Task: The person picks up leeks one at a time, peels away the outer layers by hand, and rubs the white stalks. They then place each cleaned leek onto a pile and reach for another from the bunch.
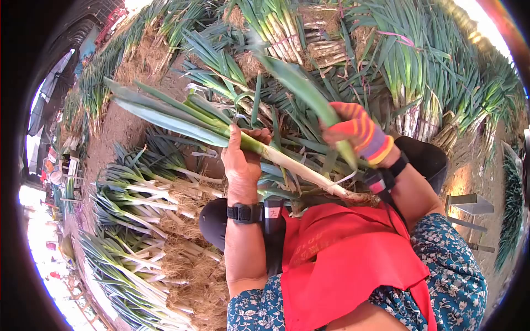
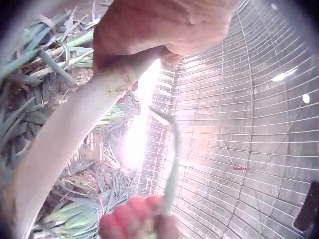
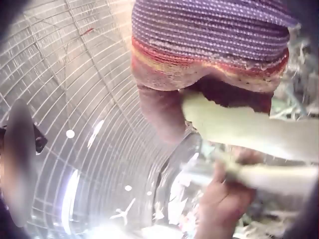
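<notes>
My bare left hand [image 1: 241,165] grips a long green onion [image 1: 295,164] where its white stalk turns green. The leaves fan out to the upper left, and the root end points down right, close over the red apron. In a striped knit glove, my right hand [image 1: 359,132] holds a loose green leaf [image 1: 306,91], blurred at its far tip. The right wrist view has the broad pale end of that leaf [image 3: 229,124] under the gloved fingers, with the left hand [image 3: 227,199] beyond. Close up in the left wrist view, the white stalk [image 2: 65,129] runs down from the hand.
Loose green onions with shaggy roots [image 1: 193,265] lie piled on the ground at the left. Tied bundles [image 1: 411,71] stand at the back and right, and leaves litter the ground ahead. A small metal stand [image 1: 472,204] is by the right elbow.
</notes>
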`<act>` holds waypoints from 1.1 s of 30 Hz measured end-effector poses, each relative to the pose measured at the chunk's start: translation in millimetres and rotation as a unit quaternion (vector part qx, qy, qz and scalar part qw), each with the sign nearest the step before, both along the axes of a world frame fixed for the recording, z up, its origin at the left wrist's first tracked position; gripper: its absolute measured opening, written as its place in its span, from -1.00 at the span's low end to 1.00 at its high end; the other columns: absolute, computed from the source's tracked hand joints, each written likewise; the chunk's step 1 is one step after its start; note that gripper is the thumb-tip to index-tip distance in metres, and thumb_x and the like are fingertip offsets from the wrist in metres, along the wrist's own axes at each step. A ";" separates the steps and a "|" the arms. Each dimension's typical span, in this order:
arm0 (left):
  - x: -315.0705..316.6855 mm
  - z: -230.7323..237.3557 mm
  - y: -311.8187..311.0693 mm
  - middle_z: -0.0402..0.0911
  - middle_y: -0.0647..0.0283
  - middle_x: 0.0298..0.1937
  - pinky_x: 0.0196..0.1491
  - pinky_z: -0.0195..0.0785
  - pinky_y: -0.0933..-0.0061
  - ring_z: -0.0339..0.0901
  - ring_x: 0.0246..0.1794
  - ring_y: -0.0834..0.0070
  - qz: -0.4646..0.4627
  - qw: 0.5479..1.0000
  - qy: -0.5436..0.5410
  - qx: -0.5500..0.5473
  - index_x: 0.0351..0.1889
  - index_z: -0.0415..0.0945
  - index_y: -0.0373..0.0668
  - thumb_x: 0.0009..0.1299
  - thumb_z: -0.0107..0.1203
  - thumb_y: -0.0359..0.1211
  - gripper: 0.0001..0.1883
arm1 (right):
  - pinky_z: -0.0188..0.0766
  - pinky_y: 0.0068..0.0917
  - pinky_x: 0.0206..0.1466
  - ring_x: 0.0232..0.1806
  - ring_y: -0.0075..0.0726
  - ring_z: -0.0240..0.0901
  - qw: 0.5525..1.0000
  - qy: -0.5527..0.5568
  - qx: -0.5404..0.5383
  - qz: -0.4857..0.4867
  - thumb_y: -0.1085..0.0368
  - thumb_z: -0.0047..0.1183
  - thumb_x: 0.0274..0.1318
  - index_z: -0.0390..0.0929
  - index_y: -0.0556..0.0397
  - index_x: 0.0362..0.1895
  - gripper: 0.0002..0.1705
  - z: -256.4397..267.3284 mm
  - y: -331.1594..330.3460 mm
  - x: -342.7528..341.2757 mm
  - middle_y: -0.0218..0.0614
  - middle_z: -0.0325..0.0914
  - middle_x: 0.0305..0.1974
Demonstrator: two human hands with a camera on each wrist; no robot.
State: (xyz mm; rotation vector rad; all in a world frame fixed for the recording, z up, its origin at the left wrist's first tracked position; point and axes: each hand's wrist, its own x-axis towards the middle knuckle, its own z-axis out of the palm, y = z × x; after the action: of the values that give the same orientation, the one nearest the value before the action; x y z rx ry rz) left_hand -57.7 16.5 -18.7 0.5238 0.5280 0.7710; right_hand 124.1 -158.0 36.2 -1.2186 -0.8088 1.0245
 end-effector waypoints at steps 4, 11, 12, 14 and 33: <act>-8.2 10.9 -6.0 0.48 0.09 -0.31 0.07 0.33 0.07 0.49 -0.16 0.17 0.000 0.998 -0.016 0.063 -0.26 0.36 -0.29 0.43 -0.09 -0.06 -0.59 | 0.43 -0.29 -0.18 -0.24 -0.07 0.53 0.744 -0.598 -0.298 0.014 0.18 0.22 -0.23 0.42 0.23 -0.07 -0.42 -93.9 -60.7 81.9 -0.06 0.56 -0.33; 4.8 25.3 -13.8 0.53 0.08 -0.25 0.09 0.34 0.12 0.53 -0.14 0.19 -0.010 0.991 -0.075 0.108 -0.21 0.35 -0.31 0.47 -0.15 -0.11 -0.62 | 0.36 -0.25 0.00 -0.02 0.07 0.43 0.841 -0.540 -0.031 0.031 -0.01 0.26 -0.19 0.35 0.13 0.12 -0.22 -64.4 -36.2 -1.0 0.03 0.50 -0.10; 6.6 22.3 -12.3 0.53 0.07 -0.23 0.10 0.32 0.15 0.51 -0.10 0.20 -0.034 0.988 -0.113 0.096 -0.19 0.36 -0.33 0.47 -0.15 -0.12 -0.61 | 0.36 -0.29 -0.01 -0.07 0.04 0.46 0.887 -0.452 -0.052 0.076 0.06 0.25 -0.17 0.40 0.12 0.06 -0.32 -55.3 -31.1 -18.7 0.02 0.53 -0.16; 12.5 16.7 -13.0 0.51 0.08 -0.20 0.13 0.29 0.16 0.48 -0.06 0.18 -0.024 0.990 -0.096 0.102 -0.20 0.37 -0.31 0.47 -0.14 -0.11 -0.62 | 0.41 -0.30 -0.17 -0.25 -0.01 0.52 0.959 -0.226 -0.144 0.096 0.15 0.21 -0.16 0.48 0.10 -0.06 -0.48 -85.7 -25.4 -35.2 -0.02 0.56 -0.28; 28.2 12.3 -31.3 0.46 -0.03 -0.04 0.16 0.31 0.21 0.45 0.00 0.18 -0.067 0.991 -0.060 0.101 0.06 0.25 -0.40 0.03 -0.32 -0.68 -0.47 | 0.35 -0.52 -0.41 -0.47 -0.56 0.40 0.986 -0.098 -0.135 0.024 0.30 0.17 -0.10 0.52 0.18 -0.14 -0.63 -83.8 -18.4 -30.3 -0.43 0.51 -0.49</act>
State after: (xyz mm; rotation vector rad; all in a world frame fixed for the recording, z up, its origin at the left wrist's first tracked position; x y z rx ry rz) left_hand -29.6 -14.9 -6.4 0.6884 0.3008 0.7264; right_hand 93.9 -176.4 -47.6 -1.5549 -0.8743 1.0911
